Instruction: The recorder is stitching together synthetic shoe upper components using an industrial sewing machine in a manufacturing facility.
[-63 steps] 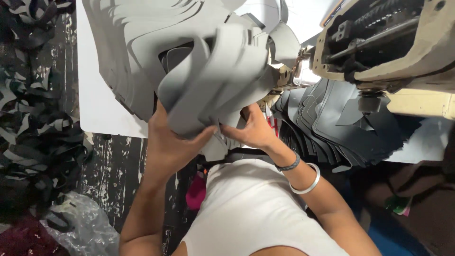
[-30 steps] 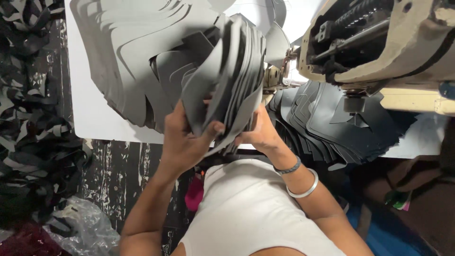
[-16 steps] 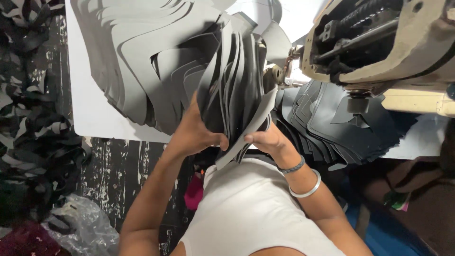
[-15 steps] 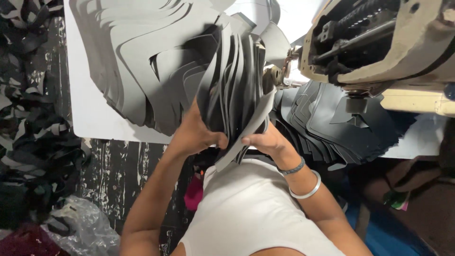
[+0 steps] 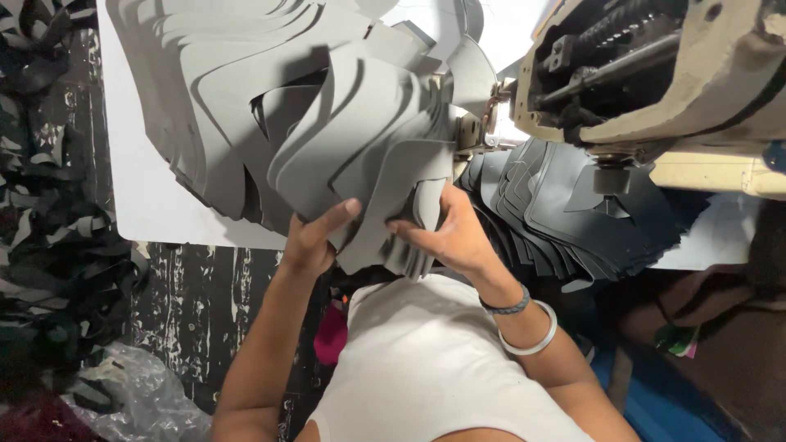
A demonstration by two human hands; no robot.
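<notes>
My left hand [image 5: 309,239] and right hand [image 5: 449,233] both grip one fanned bundle of grey cut pieces [image 5: 360,155], too many to count, above the white worktop [image 5: 151,209]. One sewing machine [image 5: 655,74] stands right, over one dark stack [image 5: 565,221].

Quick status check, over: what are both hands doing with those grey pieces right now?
Left hand and right hand both gripping the bundle of grey cut pieces at its lower edge. Sewing machine close on the right. Dark stacked pieces beneath it.
</notes>
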